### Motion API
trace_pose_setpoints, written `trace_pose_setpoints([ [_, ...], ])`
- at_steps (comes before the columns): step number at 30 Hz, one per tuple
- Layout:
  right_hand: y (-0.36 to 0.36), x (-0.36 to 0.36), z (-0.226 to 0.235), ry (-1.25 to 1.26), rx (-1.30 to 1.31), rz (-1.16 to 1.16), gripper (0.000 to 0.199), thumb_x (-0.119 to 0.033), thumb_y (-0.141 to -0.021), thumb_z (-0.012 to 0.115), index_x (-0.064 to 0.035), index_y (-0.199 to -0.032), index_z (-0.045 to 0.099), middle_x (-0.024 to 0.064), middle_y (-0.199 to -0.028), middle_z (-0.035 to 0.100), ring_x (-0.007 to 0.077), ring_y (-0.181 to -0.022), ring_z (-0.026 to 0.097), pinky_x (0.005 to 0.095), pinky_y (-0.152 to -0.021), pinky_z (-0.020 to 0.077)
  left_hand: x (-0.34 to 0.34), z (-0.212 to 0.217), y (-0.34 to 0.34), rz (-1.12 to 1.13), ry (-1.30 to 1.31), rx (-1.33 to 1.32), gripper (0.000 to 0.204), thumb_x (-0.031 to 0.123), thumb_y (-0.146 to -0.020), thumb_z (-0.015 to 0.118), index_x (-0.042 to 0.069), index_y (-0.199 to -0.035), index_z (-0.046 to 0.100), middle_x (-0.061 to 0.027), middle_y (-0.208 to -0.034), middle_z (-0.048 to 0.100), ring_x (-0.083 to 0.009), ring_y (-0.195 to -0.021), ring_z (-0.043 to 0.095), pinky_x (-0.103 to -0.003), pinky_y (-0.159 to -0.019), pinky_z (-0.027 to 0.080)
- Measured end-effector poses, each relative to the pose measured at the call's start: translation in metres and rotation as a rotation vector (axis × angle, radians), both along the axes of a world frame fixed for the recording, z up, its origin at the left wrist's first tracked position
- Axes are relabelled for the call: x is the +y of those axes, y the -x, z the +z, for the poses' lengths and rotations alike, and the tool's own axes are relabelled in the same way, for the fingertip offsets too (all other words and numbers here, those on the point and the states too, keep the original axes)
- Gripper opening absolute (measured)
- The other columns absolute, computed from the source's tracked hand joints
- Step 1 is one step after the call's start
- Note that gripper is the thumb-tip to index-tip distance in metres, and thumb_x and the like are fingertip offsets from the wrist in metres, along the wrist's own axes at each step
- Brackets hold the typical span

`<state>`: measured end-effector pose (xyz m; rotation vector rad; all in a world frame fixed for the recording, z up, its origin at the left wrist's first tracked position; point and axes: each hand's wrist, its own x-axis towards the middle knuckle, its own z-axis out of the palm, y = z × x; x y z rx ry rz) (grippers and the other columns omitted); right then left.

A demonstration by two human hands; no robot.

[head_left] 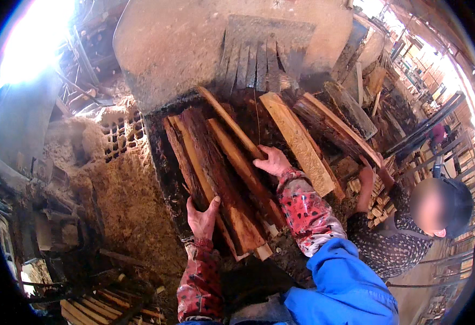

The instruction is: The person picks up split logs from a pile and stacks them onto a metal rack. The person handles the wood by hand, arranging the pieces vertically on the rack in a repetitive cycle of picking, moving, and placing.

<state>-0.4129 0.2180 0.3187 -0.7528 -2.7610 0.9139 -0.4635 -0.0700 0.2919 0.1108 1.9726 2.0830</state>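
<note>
outdoor wood yard, seen from above: a dark firebox opening (161, 157) below a rounded clay kiln wall (172, 38) holds a stack of long split timber slabs. left hand (202, 218), fingers spread, lies flat on the near end of a bark-covered slab (216, 179) at the opening's left side. right hand (272, 161), fingers loosely curled, rests on a thin strip (229, 122) crossing the stack; its grip pinches nothing visibly. a pale plank (300, 143) leans just beside it. crumbling brick and earth (113, 162) border the left edge. a co-worker's hand (366, 176) touches slabs at the right, near stacked offcuts (378, 203).
</note>
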Motion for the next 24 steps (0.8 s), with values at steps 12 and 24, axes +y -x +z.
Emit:
trace_pose_setpoints([
  [12, -0.099, -0.131, 0.047, -0.141, 0.127, -0.035, 0.024, -0.016, -0.076, 0.066, -0.0020, -0.095, 0.065, 0.0135, -0.089, 0.056, 0.0320, -0.084, 0.060, 0.0382, -0.078, 0.0503, -0.004, -0.016, 0.001, 0.038, -0.090, -0.003, 0.076, 0.023, -0.072, 0.083, -0.010, -0.127, 0.042, -0.0122, -0.111, 0.060, -0.0177, -0.096, 0.058, -0.029, -0.088, 0.047],
  [24, -0.121, -0.131, 0.038, -0.049, 0.292, 0.051, 0.046, -0.025, -0.076, 0.075, 0.0032, -0.109, 0.061, 0.0144, -0.111, 0.054, 0.0316, -0.098, 0.057, 0.0361, -0.083, 0.0491, -0.001, -0.016, 0.004, -0.014, 0.055, 0.067, 0.077, 0.028, -0.073, 0.082, -0.009, -0.128, 0.042, -0.0133, -0.111, 0.061, -0.0182, -0.098, 0.057, -0.030, -0.090, 0.045],
])
